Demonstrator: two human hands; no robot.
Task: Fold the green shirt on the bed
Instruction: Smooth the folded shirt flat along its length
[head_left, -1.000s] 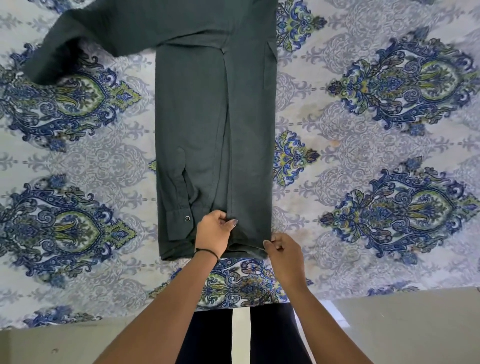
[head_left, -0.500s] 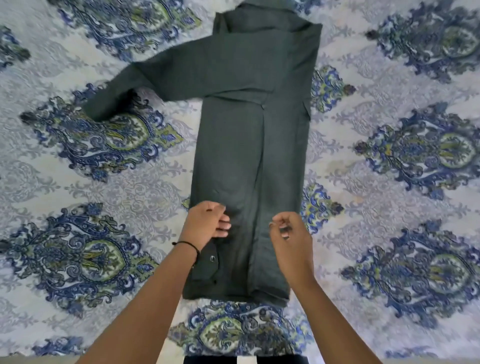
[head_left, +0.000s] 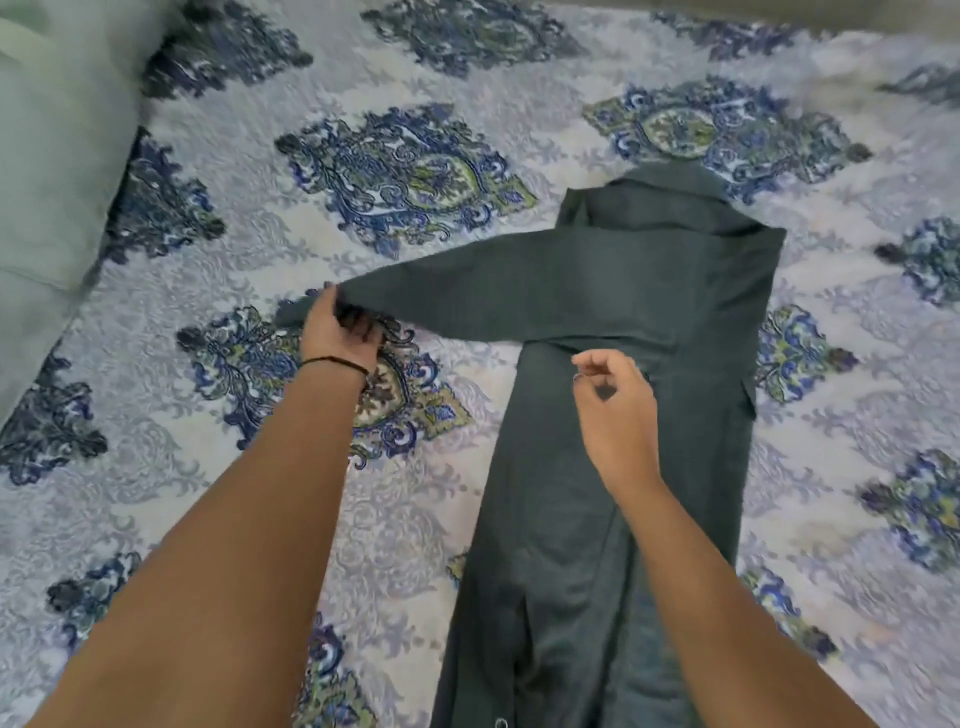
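Head view: green shirt (head_left: 613, 467) lies narrow-folded along the patterned bed (head_left: 415, 519); left hand (head_left: 337, 332) grips its outstretched sleeve (head_left: 467, 296) near the cuff, right hand (head_left: 618, 410) hovers loosely curled, empty, over the body.

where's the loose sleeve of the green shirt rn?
In the head view the sleeve stretches left off the green shirt across the patterned bedspread, its cuff gripped by the left hand.
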